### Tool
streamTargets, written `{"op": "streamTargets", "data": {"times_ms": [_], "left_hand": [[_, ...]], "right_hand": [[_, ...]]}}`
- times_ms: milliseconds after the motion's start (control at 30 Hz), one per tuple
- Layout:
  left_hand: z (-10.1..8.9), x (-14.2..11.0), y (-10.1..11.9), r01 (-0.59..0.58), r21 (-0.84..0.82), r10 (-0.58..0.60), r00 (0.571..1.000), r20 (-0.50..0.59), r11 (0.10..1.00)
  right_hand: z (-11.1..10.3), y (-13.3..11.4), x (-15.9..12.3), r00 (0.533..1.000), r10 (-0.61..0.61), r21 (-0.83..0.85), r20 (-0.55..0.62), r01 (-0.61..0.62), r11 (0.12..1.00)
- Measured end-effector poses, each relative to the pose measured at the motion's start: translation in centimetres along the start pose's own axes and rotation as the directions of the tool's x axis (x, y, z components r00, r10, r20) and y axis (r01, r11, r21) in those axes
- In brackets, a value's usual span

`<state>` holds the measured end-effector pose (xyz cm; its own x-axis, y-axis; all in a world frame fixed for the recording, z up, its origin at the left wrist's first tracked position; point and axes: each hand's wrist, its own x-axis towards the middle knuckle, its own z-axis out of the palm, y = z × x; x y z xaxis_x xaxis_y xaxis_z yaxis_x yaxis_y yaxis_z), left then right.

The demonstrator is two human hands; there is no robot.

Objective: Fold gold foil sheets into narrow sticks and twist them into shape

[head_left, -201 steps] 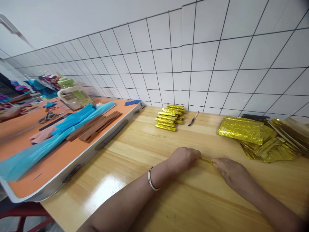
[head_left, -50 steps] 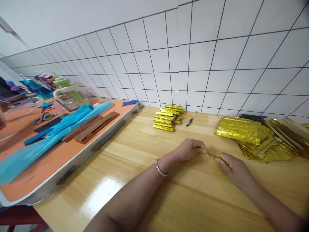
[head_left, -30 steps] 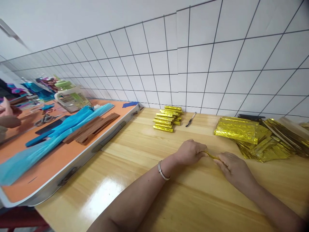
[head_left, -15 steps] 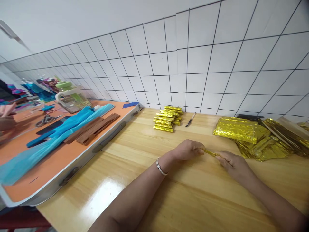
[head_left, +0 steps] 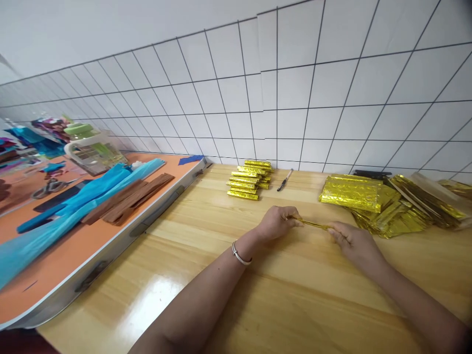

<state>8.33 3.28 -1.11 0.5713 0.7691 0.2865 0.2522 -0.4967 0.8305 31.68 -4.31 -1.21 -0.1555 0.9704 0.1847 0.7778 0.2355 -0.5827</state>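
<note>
A thin strip of gold foil (head_left: 313, 224) is stretched between my two hands just over the wooden table (head_left: 295, 305). Its left end is pinched in my left hand (head_left: 277, 222), which wears a silver bangle on the wrist. My right hand (head_left: 352, 242) grips the other end between thumb and fingers. Behind my left hand lies a stack of small folded gold foil bars (head_left: 243, 183). Beyond my right hand is a flat gold foil bundle (head_left: 351, 193), with loose gold foil sheets (head_left: 398, 216) beside and under it.
A pen (head_left: 284, 180) lies by the tiled wall (head_left: 221, 98). To the left, an orange-topped tray table (head_left: 110, 241) bears blue fabric (head_left: 92, 194), brown strips (head_left: 138, 199), scissors (head_left: 49, 188) and a green-lidded jug (head_left: 92, 150). A co-worker's hand shows blurred at the far left.
My hands have drawn slightly apart, so more of the gold foil strip shows between them. The whole view has shifted, moving things a little leftward. The foil stack looks the same.
</note>
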Motion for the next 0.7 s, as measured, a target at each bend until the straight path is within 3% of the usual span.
{"op": "streamTargets", "data": {"times_ms": [167,300,533,700], "left_hand": [[-0.4,0.1,-0.4,0.005,-0.047,-0.004,1.0,0.018,0.999],[-0.8,0.0,-0.5,-0.005,-0.018,0.006,0.999,0.038,1.0],[-0.9,0.1,-1.1,-0.02,0.251,0.012,0.999,0.032,0.968],[-1.0,0.1,-1.8,-0.113,0.434,0.066,0.99,0.121,0.894]], "right_hand": [[0.1,0.2,0.1,0.999,-0.036,-0.002,-0.005,0.036,0.999],[0.1,0.5,0.1,0.997,-0.027,-0.172,-0.077,0.013,0.985],[0.1,0.2,-0.1,0.996,-0.092,-0.351,-0.012,0.082,0.933],[0.3,0.4,-0.1,0.992,-0.117,-0.386,0.055,0.129,0.913]]}}
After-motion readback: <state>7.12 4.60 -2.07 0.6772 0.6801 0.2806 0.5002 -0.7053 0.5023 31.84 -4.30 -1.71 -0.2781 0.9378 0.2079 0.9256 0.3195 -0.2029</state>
